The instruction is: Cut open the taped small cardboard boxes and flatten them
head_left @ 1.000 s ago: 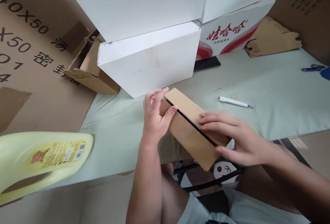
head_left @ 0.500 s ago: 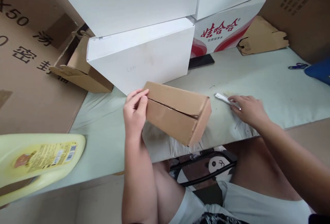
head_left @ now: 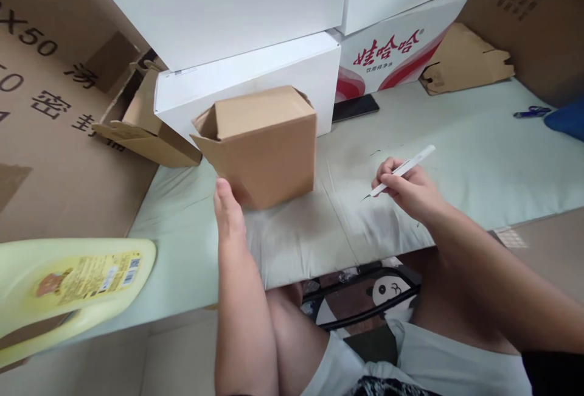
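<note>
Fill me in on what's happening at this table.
A person has a cardboard box and a white craft knife in play. The left hand is at the box's lower left corner, most of its fingers hidden. The right hand holds the knife off to the box's right, its thin blade bare and apart from the cardboard. Flaps at the box's left end stand partly open.

My left forearm (head_left: 246,311) runs almost straight up the view. My left hand (head_left: 230,216) ends it on edge, thumb (head_left: 223,192) pointing up, the other fingers hidden. My right forearm (head_left: 502,289) slants in from the lower right, the wrist (head_left: 435,212) fairly straight. My right hand (head_left: 408,188) is closed in a pen-like pinch, fingers curled. Both hands are bare and well apart.
</note>
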`<control>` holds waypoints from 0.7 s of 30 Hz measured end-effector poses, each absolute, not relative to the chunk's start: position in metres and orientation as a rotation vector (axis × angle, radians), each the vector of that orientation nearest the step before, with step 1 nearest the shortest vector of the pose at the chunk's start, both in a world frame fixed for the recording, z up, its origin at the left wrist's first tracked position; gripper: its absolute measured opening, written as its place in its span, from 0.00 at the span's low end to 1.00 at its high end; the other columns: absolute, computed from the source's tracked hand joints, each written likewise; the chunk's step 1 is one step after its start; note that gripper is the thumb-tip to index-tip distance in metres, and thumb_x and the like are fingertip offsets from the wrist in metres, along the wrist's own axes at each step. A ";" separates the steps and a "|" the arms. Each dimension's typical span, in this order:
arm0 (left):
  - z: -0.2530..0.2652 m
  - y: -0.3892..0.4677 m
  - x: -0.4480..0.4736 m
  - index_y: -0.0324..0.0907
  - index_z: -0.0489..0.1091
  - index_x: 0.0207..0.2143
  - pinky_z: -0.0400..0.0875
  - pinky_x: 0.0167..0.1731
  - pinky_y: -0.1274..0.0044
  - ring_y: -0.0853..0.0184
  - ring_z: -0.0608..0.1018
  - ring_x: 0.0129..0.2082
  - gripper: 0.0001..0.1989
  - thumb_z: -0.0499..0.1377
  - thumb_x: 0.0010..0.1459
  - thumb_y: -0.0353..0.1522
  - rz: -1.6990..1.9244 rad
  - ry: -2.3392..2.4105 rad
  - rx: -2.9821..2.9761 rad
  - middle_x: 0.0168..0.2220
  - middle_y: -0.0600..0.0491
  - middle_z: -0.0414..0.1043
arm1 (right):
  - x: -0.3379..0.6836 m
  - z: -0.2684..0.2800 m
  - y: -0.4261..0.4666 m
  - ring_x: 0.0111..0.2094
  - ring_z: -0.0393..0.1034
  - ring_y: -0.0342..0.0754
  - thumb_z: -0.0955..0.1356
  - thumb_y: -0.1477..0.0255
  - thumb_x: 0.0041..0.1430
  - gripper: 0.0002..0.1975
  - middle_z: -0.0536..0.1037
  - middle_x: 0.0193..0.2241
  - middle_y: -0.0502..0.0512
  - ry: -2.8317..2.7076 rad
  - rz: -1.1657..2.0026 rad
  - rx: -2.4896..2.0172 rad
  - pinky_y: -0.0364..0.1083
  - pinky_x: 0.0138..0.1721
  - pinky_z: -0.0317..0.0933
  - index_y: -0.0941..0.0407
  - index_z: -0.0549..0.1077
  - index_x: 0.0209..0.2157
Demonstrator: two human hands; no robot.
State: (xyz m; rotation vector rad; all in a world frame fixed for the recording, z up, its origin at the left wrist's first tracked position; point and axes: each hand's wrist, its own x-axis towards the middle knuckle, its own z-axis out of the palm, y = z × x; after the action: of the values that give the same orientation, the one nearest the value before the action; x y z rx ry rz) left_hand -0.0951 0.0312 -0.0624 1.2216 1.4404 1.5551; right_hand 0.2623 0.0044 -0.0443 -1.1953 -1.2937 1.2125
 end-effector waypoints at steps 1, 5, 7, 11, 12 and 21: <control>-0.060 0.030 -0.090 0.47 0.73 0.49 0.75 0.53 0.66 0.53 0.76 0.59 0.40 0.53 0.54 0.69 1.579 1.415 1.260 0.50 0.45 0.78 | 0.257 -0.047 0.009 0.27 0.76 0.47 0.75 0.56 0.57 0.19 0.72 0.24 0.47 -1.279 1.225 -1.178 0.48 0.32 0.75 0.52 0.67 0.28; -0.053 0.030 -0.076 0.45 0.70 0.54 0.74 0.57 0.64 0.50 0.78 0.58 0.48 0.68 0.40 0.67 1.494 1.261 1.427 0.51 0.43 0.77 | 0.240 -0.061 0.024 0.33 0.80 0.50 0.72 0.45 0.58 0.24 0.76 0.26 0.47 -1.195 1.138 -1.121 0.54 0.45 0.77 0.50 0.71 0.39; -0.053 0.030 -0.072 0.45 0.67 0.57 0.74 0.57 0.62 0.48 0.77 0.59 0.52 0.72 0.36 0.64 1.400 1.251 1.496 0.56 0.40 0.76 | 0.235 -0.070 0.028 0.42 0.82 0.51 0.71 0.43 0.60 0.25 0.82 0.35 0.50 -1.153 1.057 -1.074 0.56 0.53 0.75 0.47 0.69 0.46; -0.058 0.027 -0.064 0.43 0.67 0.56 0.76 0.55 0.59 0.47 0.80 0.57 0.47 0.77 0.39 0.55 1.261 1.420 1.512 0.56 0.39 0.77 | 0.228 -0.083 0.038 0.58 0.77 0.52 0.68 0.41 0.61 0.26 0.81 0.54 0.57 -1.246 0.997 -1.049 0.58 0.61 0.68 0.46 0.62 0.46; -0.060 0.027 -0.061 0.42 0.70 0.54 0.78 0.53 0.59 0.47 0.81 0.54 0.44 0.77 0.39 0.54 1.219 1.440 1.496 0.53 0.40 0.79 | 0.228 -0.084 0.039 0.60 0.75 0.52 0.67 0.40 0.61 0.27 0.80 0.55 0.58 -1.294 1.001 -1.032 0.58 0.61 0.68 0.46 0.60 0.45; -0.056 0.028 -0.003 0.46 0.75 0.52 0.80 0.51 0.58 0.47 0.80 0.58 0.45 0.51 0.53 0.71 1.245 1.256 0.943 0.53 0.42 0.81 | 0.243 -0.009 -0.001 0.67 0.68 0.55 0.65 0.60 0.72 0.11 0.78 0.61 0.60 -1.724 0.776 -0.766 0.63 0.67 0.62 0.46 0.58 0.47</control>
State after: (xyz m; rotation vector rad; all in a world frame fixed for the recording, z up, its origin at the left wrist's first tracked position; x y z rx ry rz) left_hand -0.0027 0.0277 -0.0562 0.9431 1.2564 1.2451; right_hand 0.2427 -0.0006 -0.0089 -0.7656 -1.7245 0.7757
